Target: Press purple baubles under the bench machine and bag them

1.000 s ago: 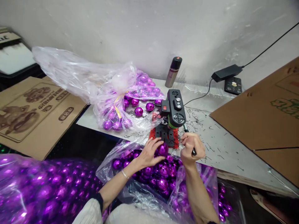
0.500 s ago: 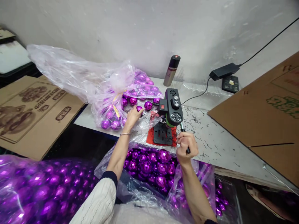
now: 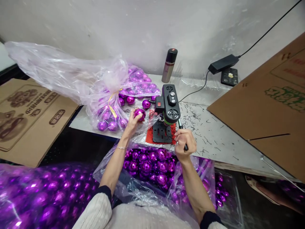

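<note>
My left hand (image 3: 132, 122) grips a shiny purple faceted ball (image 3: 139, 114) just left of a small black bench machine (image 3: 168, 109) that stands on a red mat (image 3: 152, 136). My right hand (image 3: 184, 145) is closed round the machine's black lever handle (image 3: 181, 133) at the machine's front right. Below both hands an open clear bag (image 3: 152, 165) holds several purple balls. A tied clear bag (image 3: 111, 95) with more purple balls lies on the white table (image 3: 214, 133) to the left of the machine.
A dark spray can (image 3: 169, 65) stands by the wall. A black power adapter (image 3: 222, 63) with its cable lies at the back right. Cardboard sheets sit at right (image 3: 267, 105) and left (image 3: 28, 117). Another bag of purple balls (image 3: 43, 197) fills the lower left.
My left hand went from the open bag near me up to the table left of the machine, and now holds a purple ball there. My right hand stayed on the lever.
</note>
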### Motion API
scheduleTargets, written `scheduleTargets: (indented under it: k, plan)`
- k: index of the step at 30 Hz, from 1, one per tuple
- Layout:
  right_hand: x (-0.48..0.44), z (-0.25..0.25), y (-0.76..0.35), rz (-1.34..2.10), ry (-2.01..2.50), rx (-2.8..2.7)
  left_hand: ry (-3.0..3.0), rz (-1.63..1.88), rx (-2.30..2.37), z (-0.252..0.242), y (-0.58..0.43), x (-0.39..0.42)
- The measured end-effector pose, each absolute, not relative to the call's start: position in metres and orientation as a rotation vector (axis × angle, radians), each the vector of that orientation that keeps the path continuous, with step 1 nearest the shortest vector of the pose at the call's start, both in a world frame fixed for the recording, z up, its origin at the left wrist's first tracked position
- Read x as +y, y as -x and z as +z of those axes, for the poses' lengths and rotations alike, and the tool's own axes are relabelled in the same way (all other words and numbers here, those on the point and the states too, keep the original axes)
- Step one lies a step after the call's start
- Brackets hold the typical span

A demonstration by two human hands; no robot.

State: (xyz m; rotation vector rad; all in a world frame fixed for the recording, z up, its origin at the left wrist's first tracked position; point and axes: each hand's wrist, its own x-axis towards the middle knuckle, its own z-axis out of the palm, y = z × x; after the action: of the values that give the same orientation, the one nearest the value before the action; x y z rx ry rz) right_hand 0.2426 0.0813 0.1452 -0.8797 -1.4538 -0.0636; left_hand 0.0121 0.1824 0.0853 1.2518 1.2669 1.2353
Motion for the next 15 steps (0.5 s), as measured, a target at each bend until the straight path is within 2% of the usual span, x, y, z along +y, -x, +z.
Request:
scheduleTargets:
  k: [4,9,15]
  plan:
    - [0.082,0.153,-0.242,-0.036,0.896,-1.435,-1.03,1.061,1.039,0.084,-0.03,0.15]
    - [0.084,0.169,-0.243,-0.018,0.907,-1.439,-0.885,1.008,0.988,0.071,-0.056,0.136]
    - [0.084,0.177,-0.245,-0.017,0.901,-1.483,-1.218,1.035,1.123,0.054,-0.07,0.138]
